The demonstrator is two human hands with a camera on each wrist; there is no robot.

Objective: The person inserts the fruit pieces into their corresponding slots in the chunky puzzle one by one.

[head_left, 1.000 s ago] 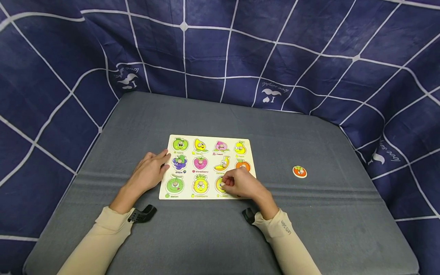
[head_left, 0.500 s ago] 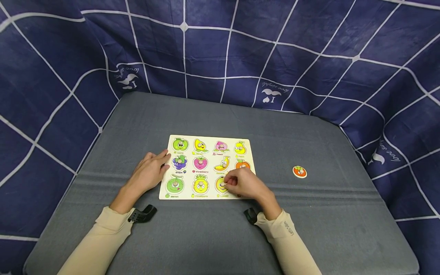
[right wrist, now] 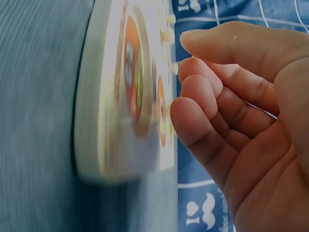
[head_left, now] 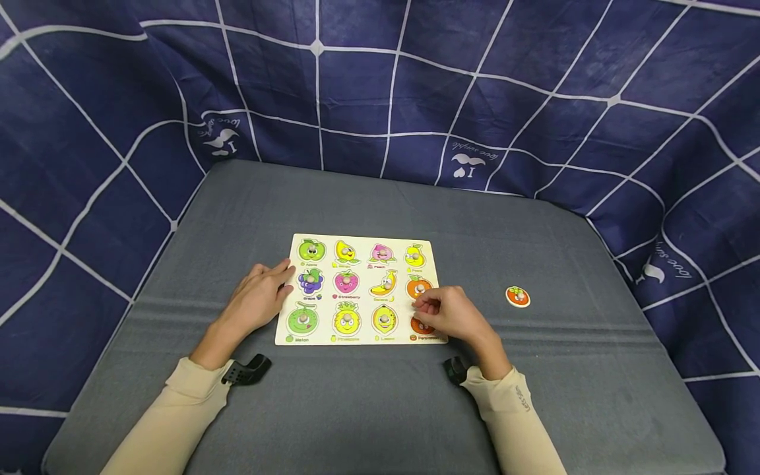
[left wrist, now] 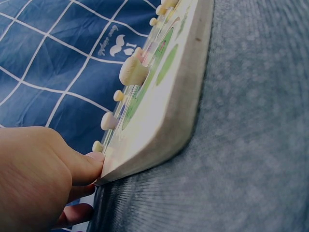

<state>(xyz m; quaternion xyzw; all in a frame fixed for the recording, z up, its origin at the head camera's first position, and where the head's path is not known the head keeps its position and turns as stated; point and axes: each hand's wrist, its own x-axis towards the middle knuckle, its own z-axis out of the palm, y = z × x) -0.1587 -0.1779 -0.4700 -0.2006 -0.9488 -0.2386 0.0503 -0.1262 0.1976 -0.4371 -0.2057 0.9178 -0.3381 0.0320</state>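
A cream fruit puzzle board (head_left: 363,242) lies on the grey surface, filled with knobbed fruit pieces. My left hand (head_left: 255,297) rests at its left edge; in the left wrist view the thumb (left wrist: 87,165) presses against that edge, beside the melon piece's knob (left wrist: 133,71). Over the right end of the board hovers my right hand (head_left: 451,313), fingers loosely bent and holding nothing. Beneath its fingertips is the orange-red persimmon space (head_left: 422,326), partly hidden. The lemon piece (head_left: 384,320) sits in its place just left. A loose persimmon piece (head_left: 518,297) lies right of the board.
The grey padded tabletop (head_left: 332,409) extends around the board on every side. Blue cloth with white lines (head_left: 356,86) hangs behind and along both sides. A black band (head_left: 246,370) is on the left wrist, another (head_left: 456,371) on the right.
My right hand has let go of the lemon piece's knob and moved right, bringing the lemon and orange pieces into full view. My left hand and the board have stayed put.
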